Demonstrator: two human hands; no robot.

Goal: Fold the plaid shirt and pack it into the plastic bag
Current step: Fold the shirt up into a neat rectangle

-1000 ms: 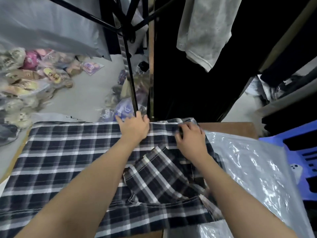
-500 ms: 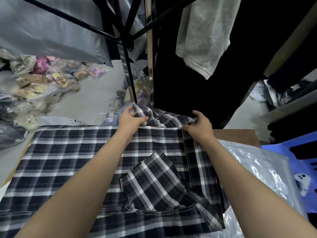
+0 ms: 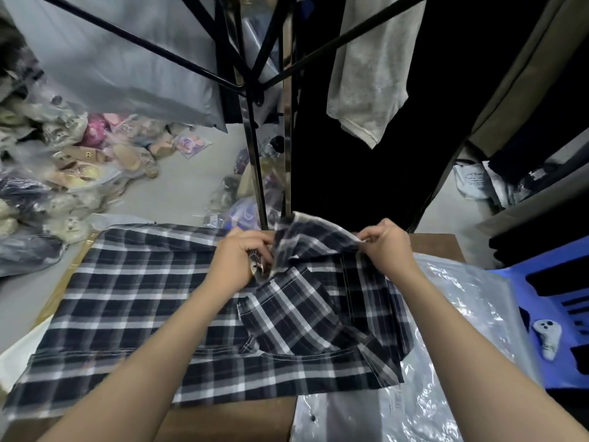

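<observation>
Both hands are gripping the far edge of the plaid shirt [image 3: 134, 301], which is lying spread across the brown table [image 3: 229, 419]: the left hand [image 3: 240, 258] is bunching fabric, the right hand [image 3: 387, 247] is pinching a raised fold. The plastic bag [image 3: 462, 362] is lying beside the shirt's right edge, partly under it.

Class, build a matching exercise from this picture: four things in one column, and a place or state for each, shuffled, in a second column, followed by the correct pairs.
Things
1. plaid shirt
2. plastic bag
3. grey garment
4. blue stool

Places or states
A. hanging up above
B. far right, beside the table
C. spread on the table, far edge lifted by both hands
D. lying flat, partly under the shirt's right side

Pairs: 1-C, 2-D, 3-A, 4-B
</observation>
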